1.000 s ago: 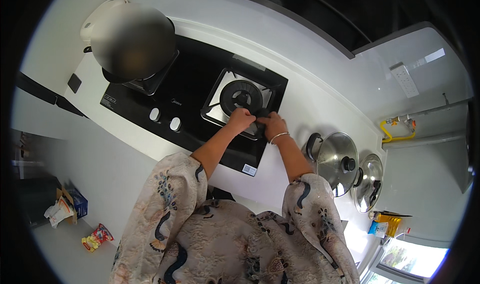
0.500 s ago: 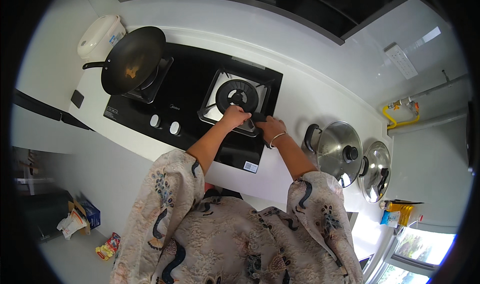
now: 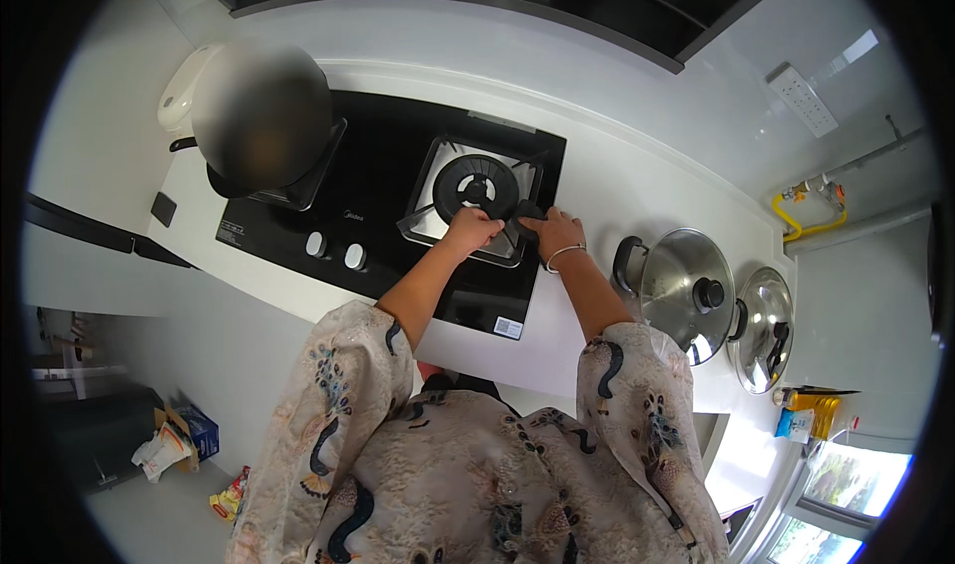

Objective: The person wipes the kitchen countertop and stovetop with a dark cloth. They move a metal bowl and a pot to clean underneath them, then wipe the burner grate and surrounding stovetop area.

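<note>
My left hand (image 3: 475,231) is closed at the near edge of the right-hand burner (image 3: 476,188), thumb and fingers pinched together. What it grips there, if anything, is hidden. Just to its right, my right hand (image 3: 556,234) has its fingers on a small dark pad (image 3: 528,215), which could be a cloth or a sponge. The pad rests by the right side of the steel burner tray (image 3: 438,181), close to a prong of the black pan support. Both hands work over the black glass gas hob (image 3: 383,186).
A dark wok (image 3: 267,131), blurred now, sits on the left burner beside a white lidded container (image 3: 185,92). Two white knobs (image 3: 316,245) are at the hob's front. Right of it stand a lidded steel pot (image 3: 686,290) and a glass lid (image 3: 764,335).
The dark pad and my right hand have shifted slightly up toward the burner's right side. My left hand stays pinched near the same spot. The whole view has tilted a little.
</note>
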Demonstrator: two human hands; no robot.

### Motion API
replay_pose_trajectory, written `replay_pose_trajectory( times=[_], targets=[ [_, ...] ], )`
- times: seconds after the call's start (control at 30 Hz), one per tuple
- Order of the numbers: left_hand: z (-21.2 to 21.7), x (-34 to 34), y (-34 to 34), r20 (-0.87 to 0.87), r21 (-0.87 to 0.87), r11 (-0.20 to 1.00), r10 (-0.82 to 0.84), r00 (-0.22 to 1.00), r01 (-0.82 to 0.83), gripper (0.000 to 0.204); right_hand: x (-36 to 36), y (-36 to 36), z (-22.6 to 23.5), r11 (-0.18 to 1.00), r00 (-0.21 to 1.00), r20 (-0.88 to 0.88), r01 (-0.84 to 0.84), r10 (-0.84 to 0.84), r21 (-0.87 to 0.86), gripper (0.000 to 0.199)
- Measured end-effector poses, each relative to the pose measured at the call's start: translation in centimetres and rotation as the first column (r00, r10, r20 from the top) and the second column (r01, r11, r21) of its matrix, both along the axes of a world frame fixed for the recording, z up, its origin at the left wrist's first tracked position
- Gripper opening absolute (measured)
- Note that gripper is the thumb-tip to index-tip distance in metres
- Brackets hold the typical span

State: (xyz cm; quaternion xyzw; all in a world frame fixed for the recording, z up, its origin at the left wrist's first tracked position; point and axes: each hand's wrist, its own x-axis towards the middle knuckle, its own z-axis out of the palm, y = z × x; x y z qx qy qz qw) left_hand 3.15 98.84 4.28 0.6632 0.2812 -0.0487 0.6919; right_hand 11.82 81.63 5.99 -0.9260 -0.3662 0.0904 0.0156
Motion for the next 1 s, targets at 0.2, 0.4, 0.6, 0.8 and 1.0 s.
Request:
replay_pose_trajectory(
  times=[0.2,0.4,0.6,0.8,1.0],
  targets=[
    [-0.2,0.3,0.0,-0.035,-0.026,0.999,0.019,0.999,-0.020,0.023,0.3,0.9,-0.8,0.975,0.854,-0.481,-0.120,0.199,0.190,0.048],
    [-0.1,0.2,-0.4,-0.032,0.033,0.999,-0.001,0.999,0.003,0.024,2.0,0.9,-1.9,0.987,0.873,-0.471,-0.158,0.125,-0.032,0.048],
    [-1.2,0.4,-0.1,0.008,0.074,0.997,-0.021,1.000,0.021,0.024,-1.8,0.0,0.6,0.978,0.920,-0.389,0.117,-0.040,0.175,0.044],
    [0.5,-0.2,-0.4,-0.011,0.008,1.000,0.014,1.000,-0.014,0.024,-3.2,-1.4,1.4,0.991,0.937,-0.328,0.134,-0.122,0.014,0.040],
    [-0.1,0.0,-0.4,-0.012,-0.014,1.000,0.015,1.000,-0.015,0.026,-2.5,-0.3,-1.0,0.986,1.000,0.024,-0.023,0.020,0.168,0.041]
  ],
)
